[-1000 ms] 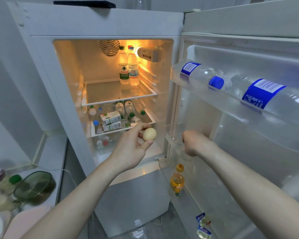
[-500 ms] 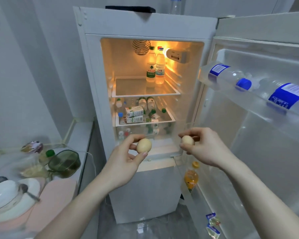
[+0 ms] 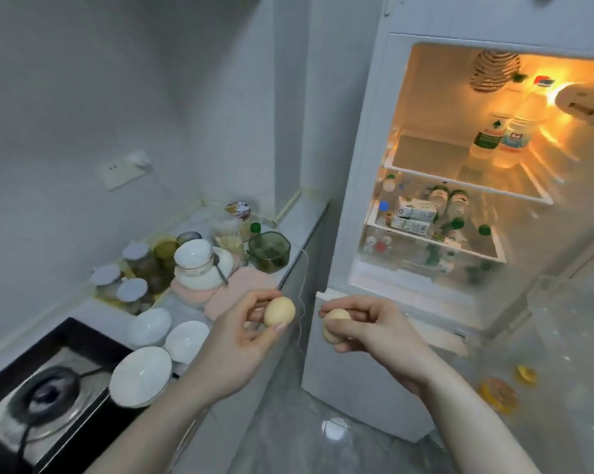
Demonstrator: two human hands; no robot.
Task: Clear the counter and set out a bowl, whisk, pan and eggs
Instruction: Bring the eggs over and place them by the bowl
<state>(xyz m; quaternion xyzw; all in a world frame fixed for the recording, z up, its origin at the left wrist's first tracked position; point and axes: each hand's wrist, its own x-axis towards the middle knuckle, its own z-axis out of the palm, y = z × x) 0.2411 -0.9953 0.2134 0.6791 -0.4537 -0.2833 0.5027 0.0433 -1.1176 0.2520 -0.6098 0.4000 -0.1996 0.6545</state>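
My left hand holds a tan egg between thumb and fingertips, just off the counter's right edge. My right hand grips a second egg, partly hidden by its fingers, in front of the open fridge. Both hands hover at about the same height, a short gap apart. Upturned white bowls sit on the counter beside the stove. No whisk or pan can be made out.
A gas stove fills the lower left. Jars with white lids, stacked bowls with a spoon, a green glass container and pink mats crowd the counter. The fridge shelves hold bottles and cartons; its door stands open on the right.
The view has swung left from the fridge toward the counter. My right hand came out of the fridge door with an egg, and both hands have drawn back from the fridge.
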